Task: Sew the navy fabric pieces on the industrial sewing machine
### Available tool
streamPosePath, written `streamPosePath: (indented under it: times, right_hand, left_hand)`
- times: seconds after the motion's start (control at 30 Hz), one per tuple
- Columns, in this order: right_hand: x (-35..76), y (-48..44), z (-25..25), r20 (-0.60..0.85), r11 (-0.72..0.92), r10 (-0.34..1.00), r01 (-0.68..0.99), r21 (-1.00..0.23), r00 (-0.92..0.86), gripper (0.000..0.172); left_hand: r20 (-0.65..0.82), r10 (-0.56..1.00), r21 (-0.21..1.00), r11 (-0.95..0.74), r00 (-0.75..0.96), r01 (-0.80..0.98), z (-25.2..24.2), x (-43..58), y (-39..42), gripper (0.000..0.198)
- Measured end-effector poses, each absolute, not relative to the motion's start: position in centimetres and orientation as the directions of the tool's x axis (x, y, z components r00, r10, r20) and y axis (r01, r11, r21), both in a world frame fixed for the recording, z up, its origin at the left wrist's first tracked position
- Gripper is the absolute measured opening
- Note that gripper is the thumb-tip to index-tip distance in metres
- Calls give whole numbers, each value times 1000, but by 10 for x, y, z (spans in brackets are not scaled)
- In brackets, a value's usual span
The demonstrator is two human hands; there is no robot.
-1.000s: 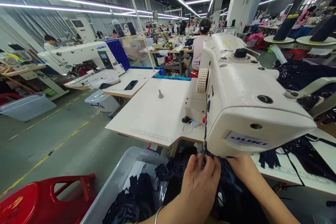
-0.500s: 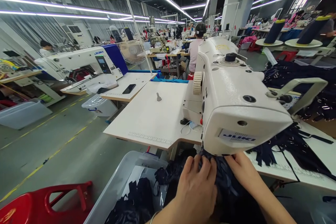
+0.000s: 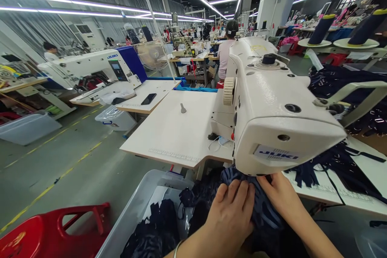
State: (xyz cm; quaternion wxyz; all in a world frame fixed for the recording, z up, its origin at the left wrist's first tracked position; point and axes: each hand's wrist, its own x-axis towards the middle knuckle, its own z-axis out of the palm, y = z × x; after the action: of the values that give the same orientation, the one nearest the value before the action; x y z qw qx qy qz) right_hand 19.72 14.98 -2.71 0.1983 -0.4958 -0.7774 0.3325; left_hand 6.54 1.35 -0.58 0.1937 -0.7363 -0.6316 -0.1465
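A bundle of navy fabric straps [image 3: 267, 213] hangs below the head of a white sewing machine [image 3: 281, 129]. My left hand [image 3: 226, 217] lies over the bundle with its fingers bent and close together, gripping it. To the right, my right hand [image 3: 279, 193] reaches under the machine head and pinches the straps' edge; its fingertips are partly hidden there. The machine head also hides the needle area.
Below left, a clear plastic bin [image 3: 133, 205] holds more navy straps. A red stool [image 3: 57, 229] stands beside it. On the white worktable [image 3: 169, 133] lies a small grey metal piece [image 3: 183, 108]. A phone [image 3: 149, 98] rests farther back. Navy straps with rings [image 3: 356, 84] are piled right.
My left hand's fingers have drawn together and shifted slightly right. More of the navy straps shows beyond its fingertips. The right hand stays near the machine head. The view has shifted slightly.
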Motion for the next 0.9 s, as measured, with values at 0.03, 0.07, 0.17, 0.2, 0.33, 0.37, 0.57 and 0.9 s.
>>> streamPosePath:
  times: [0.03,0.07,0.17,0.2,0.33,0.37,0.57,0.9]
  right_hand:
    - [197,151,-27,-24,298,899,652,-697,-437,26]
    - [196,152,-27,-18,315,895,658,-684,-447,27]
    - [195,154,-27,25,363,885,656,-662,-464,29]
    - [195,155,-27,33,368,886,660,-655,-462,30]
    - [194,156,-29,35,382,878,657,-650,-477,33]
    - [194,157,-29,42,391,873,646,-655,-486,34]
    - [194,156,-30,98,435,851,589,-681,-516,34]
    - [193,157,-24,146,457,848,564,-687,-510,29]
  left_hand:
    - [457,876,-87,-130,155,988,-5,65,14,41]
    - [453,879,-72,-129,148,989,-5,65,14,42]
    - [462,879,-50,-103,114,993,-7,66,16,41]
    - [466,878,-53,-92,106,994,-8,66,16,40]
    - [482,871,-78,-66,96,995,-14,67,18,40]
    - [482,871,-80,-64,95,995,-15,67,19,40]
    - [495,865,-82,-50,85,995,-18,71,18,39]
    - [506,858,-94,-52,92,994,-17,71,18,40]
